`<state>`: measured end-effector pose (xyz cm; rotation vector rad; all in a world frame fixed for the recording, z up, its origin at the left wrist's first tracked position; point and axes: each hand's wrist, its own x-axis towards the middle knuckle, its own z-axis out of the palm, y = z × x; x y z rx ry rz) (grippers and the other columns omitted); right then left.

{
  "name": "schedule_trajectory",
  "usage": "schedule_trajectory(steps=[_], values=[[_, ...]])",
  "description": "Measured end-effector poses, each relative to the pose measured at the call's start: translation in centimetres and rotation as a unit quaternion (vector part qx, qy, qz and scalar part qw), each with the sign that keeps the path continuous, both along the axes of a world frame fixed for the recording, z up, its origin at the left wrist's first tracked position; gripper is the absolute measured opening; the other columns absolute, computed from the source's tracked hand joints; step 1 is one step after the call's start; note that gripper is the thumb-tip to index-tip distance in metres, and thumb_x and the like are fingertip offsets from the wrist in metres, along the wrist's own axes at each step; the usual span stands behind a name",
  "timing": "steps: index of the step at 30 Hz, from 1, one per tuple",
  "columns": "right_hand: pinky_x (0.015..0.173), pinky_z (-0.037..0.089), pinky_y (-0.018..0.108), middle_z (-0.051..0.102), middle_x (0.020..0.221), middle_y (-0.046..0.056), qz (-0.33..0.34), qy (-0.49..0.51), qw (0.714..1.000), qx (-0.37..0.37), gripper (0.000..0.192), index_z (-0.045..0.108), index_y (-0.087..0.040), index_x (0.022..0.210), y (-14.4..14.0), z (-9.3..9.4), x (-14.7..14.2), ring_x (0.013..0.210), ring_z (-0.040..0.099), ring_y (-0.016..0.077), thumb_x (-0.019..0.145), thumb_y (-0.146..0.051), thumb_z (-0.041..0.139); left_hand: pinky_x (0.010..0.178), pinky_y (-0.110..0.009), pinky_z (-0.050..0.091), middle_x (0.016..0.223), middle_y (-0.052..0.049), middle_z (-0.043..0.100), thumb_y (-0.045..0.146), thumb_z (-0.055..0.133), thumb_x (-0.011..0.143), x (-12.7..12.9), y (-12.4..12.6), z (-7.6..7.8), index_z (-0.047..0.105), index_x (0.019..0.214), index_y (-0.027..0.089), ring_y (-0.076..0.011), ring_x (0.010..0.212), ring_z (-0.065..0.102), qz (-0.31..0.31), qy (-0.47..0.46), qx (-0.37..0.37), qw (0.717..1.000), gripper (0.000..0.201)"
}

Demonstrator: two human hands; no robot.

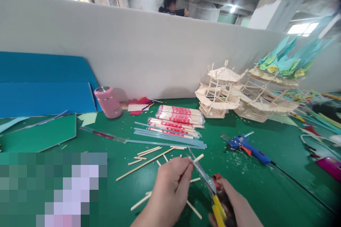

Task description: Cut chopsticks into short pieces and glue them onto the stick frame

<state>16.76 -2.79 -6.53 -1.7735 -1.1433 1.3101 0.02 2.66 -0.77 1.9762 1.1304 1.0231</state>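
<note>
**Stick under the blades at the near edge of the desk**

Stick (198, 158) sits low and centre in my view, a short pale wooden piece pinched in my left hand (170, 188), fingers closed on it, its free end poking up to the right. My right hand (237, 205) has its grip clamped on the pliers (210, 184), yellow and red handles in the palm, metal blades running up to the left and meeting the stick right beside my left fingertips. I cannot tell whether the blades are biting or only touching.

Loose sticks (145, 164) lie scattered on the green desk (279, 149) just beyond my hands, one long one angled off to the left. Further back, wrapped chopstick packs (179, 115) rest on pale blue strips (170, 138). A blue glue gun (246, 146) lies to the right, its cord trailing off right. Behind it stand two stick-built pavilion models (222, 92), the right one topped with teal and yellow paper. A pink cup (108, 102) stands by blue foam boards (45, 85) at the left, against the white partition
</note>
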Motion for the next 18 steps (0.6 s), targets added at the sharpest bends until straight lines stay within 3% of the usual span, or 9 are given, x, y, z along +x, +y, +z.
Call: schedule_trajectory(steps=[2, 4, 7, 10, 14, 16, 18], values=[[0.048, 0.045, 0.018, 0.056, 0.067, 0.002, -0.019, 0.022, 0.999, -0.034, 0.022, 0.051, -0.022, 0.083, 0.0, 0.2, 0.1, 0.058, 0.057, 0.0133, 0.077, -0.039, 0.039, 0.047, -0.020, 0.028, 0.053, 0.003, 0.037, 0.022, 0.038, 0.085, -0.3, 0.3, 0.6, 0.053, 0.059, 0.014, -0.0095, 0.051, 0.034, -0.045, -0.032, -0.113, 0.992, 0.031], [0.051, 0.046, 0.019, 0.057, 0.067, 0.002, -0.005, 0.014, 1.000, -0.026, 0.019, 0.051, -0.022, 0.080, -0.1, 0.6, 0.3, 0.060, 0.058, 0.0139, 0.074, -0.039, 0.045, 0.046, -0.021, 0.024, 0.052, 0.005, 0.031, 0.025, 0.038, 0.086, -0.7, 0.6, 0.8, 0.054, 0.061, 0.014, -0.0089, 0.050, 0.028, -0.080, -0.060, -0.194, 0.976, 0.032], [0.056, 0.045, 0.018, 0.059, 0.068, 0.000, 0.051, -0.015, 0.998, 0.020, 0.025, 0.051, -0.021, 0.083, -0.5, 1.1, 0.4, 0.064, 0.059, 0.0147, 0.060, -0.029, 0.059, 0.045, -0.021, 0.022, 0.052, 0.005, 0.031, 0.028, 0.039, 0.085, -0.8, 0.8, 0.6, 0.052, 0.060, 0.014, -0.0084, 0.049, 0.027, -0.101, -0.080, -0.242, 0.962, 0.032], [0.056, 0.044, 0.018, 0.059, 0.068, 0.000, 0.101, -0.041, 0.993, 0.053, 0.033, 0.048, -0.020, 0.085, -0.6, 1.3, 0.2, 0.065, 0.057, 0.0151, 0.056, -0.026, 0.061, 0.047, -0.021, 0.026, 0.051, 0.004, 0.038, 0.025, 0.040, 0.084, -0.3, 0.6, 0.2, 0.050, 0.056, 0.015, -0.0090, 0.050, 0.033, -0.065, -0.064, -0.218, 0.972, 0.031], [0.053, 0.043, 0.018, 0.054, 0.068, 0.000, 0.079, -0.048, 0.994, 0.055, 0.030, 0.045, -0.020, 0.086, -0.5, 1.8, -0.2, 0.063, 0.055, 0.0138, 0.062, -0.033, 0.057, 0.052, -0.022, 0.031, 0.058, 0.001, 0.046, 0.019, 0.042, 0.081, 0.6, 0.0, 0.1, 0.053, 0.059, 0.015, -0.0109, 0.055, 0.040, 0.038, -0.028, -0.086, 0.995, 0.025], [0.055, 0.043, 0.018, 0.052, 0.068, 0.000, 0.061, -0.052, 0.995, 0.054, 0.026, 0.046, -0.021, 0.089, -0.6, 2.1, -0.3, 0.062, 0.054, 0.0127, 0.067, -0.033, 0.053, 0.051, -0.021, 0.029, 0.056, 0.002, 0.042, 0.020, 0.041, 0.081, 0.6, 0.0, 0.1, 0.050, 0.057, 0.015, -0.0103, 0.053, 0.037, 0.031, -0.037, -0.076, 0.996, 0.026], [0.057, 0.044, 0.018, 0.053, 0.071, 0.000, 0.052, -0.055, 0.996, 0.052, 0.025, 0.047, -0.021, 0.092, -0.8, 2.4, -0.3, 0.063, 0.055, 0.0125, 0.070, -0.033, 0.050, 0.048, -0.021, 0.025, 0.053, 0.004, 0.035, 0.023, 0.041, 0.082, 0.2, 0.3, 0.2, 0.047, 0.055, 0.015, -0.0092, 0.051, 0.031, -0.015, -0.061, -0.142, 0.988, 0.029]])
